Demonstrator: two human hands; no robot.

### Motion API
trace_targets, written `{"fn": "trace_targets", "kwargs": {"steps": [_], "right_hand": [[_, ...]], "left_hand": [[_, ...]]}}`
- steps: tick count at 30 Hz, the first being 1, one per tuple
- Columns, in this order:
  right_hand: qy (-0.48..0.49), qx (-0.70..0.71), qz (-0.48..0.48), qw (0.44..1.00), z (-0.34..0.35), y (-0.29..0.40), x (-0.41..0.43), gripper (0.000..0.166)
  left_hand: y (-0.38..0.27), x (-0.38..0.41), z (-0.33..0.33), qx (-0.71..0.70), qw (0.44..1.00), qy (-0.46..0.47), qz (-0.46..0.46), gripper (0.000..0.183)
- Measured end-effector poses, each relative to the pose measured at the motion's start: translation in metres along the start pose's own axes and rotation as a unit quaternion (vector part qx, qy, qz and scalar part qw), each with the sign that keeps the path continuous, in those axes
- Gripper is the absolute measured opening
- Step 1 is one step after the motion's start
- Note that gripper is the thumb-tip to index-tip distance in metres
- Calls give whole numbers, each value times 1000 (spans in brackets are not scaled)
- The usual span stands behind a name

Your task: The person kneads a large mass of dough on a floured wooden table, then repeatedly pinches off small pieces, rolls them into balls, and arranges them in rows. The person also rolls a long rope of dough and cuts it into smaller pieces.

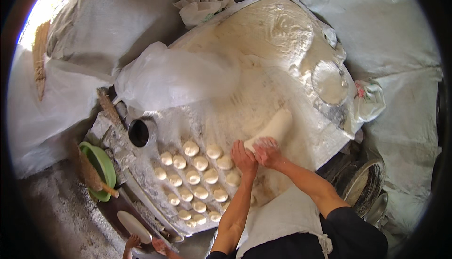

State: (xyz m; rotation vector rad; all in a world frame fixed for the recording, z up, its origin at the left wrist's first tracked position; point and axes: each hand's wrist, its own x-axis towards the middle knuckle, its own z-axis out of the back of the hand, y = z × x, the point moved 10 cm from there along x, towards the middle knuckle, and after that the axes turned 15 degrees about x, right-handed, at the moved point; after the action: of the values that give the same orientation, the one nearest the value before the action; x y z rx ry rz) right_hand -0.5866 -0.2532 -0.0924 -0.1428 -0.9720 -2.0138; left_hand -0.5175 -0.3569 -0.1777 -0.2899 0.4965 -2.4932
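A thick log of pale dough [277,125] lies on the floured work table [226,118]. My right hand [266,150] is on the near end of the log, its fingers curled over the dough. My left hand [244,157] is right beside it, touching the same end with its fingers together; whether it grips any dough is hidden. To the left of my hands, rows of round dough pieces [200,163] rest on the table, and my left forearm covers part of the nearest ones.
A plastic sheet [176,79] covers the table's far left. A metal container [150,132], a green basin [107,167] and a black-rimmed pot [365,185] stand around the edges. At bottom left, another person's hands [146,244] hold a pale oval disc [133,223].
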Motion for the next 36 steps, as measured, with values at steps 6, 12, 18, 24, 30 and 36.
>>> {"fn": "trace_targets", "kwargs": {"steps": [6, 12, 18, 24, 30, 36], "right_hand": [[74, 69, -111, 989, -76, -77, 83, 22], [133, 77, -177, 972, -100, -93, 121, 21], [166, 81, -307, 933, -16, -99, 100, 26], [-8, -17, -79, 997, 38, -68, -2, 14], [-58, -12, -114, 992, 2, -148, 105, 11], [171, 63, -137, 974, -24, -137, 96, 15]], "left_hand": [[25, 106, -5, 34, 999, -1, -16, 54], [30, 184, 6, 140, 977, 19, -162, 53], [-65, 115, 61, -70, 991, 0, -116, 22], [-79, 43, 8, 25, 986, -11, -162, 17], [-48, 143, -44, 47, 998, 35, -37, 20], [-46, 192, -21, -49, 981, 144, -117, 30]]}}
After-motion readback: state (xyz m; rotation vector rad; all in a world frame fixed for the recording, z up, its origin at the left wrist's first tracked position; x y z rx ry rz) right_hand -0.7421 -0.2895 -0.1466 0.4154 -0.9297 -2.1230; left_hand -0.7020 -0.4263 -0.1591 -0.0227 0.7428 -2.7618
